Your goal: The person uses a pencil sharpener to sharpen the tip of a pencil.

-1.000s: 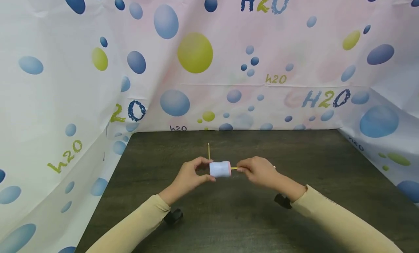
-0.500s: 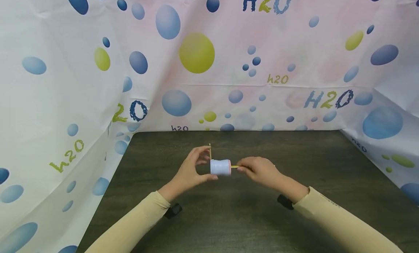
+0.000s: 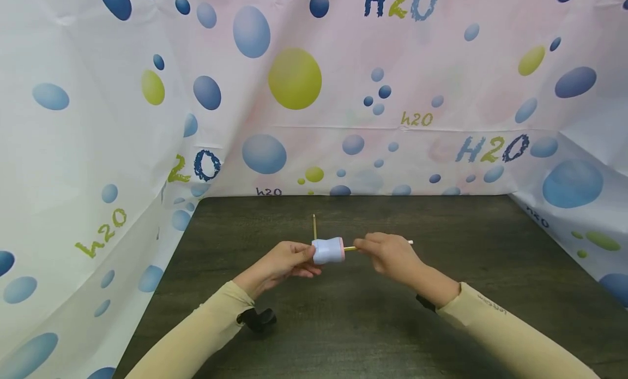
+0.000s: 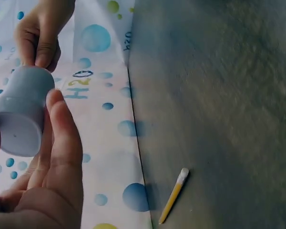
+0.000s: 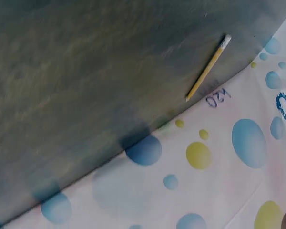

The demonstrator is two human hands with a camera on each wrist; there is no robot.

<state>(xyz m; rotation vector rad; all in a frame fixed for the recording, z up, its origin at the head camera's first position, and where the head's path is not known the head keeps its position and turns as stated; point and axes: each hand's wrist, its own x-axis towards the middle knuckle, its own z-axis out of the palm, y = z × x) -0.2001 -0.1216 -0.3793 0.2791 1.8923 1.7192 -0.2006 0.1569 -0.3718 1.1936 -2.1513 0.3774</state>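
Observation:
In the head view my left hand [image 3: 279, 263] grips a light-blue pencil sharpener [image 3: 327, 251] by its left end, thumb on the near top side and fingers beneath. The sharpener lies sideways above the table, its pink-rimmed end facing right. A yellow pencil [image 3: 350, 248] enters that end. My right hand [image 3: 390, 255] pinches this pencil, and its white end shows behind the hand. The left wrist view shows the sharpener's round base [image 4: 19, 133] between my left thumb and fingers. The pencil's tip is hidden inside the sharpener.
A second yellow pencil [image 3: 314, 226] lies on the dark wooden table [image 3: 417, 335] beyond the sharpener, its point toward the back. A white sheet with blue and green dots [image 3: 353, 95] hangs behind and along both sides of the table.
My left fingers came off the sharpener's far side, and the hand has turned to grip its end with the thumb on top. My right hand has shifted slightly, exposing the pencil's white end.

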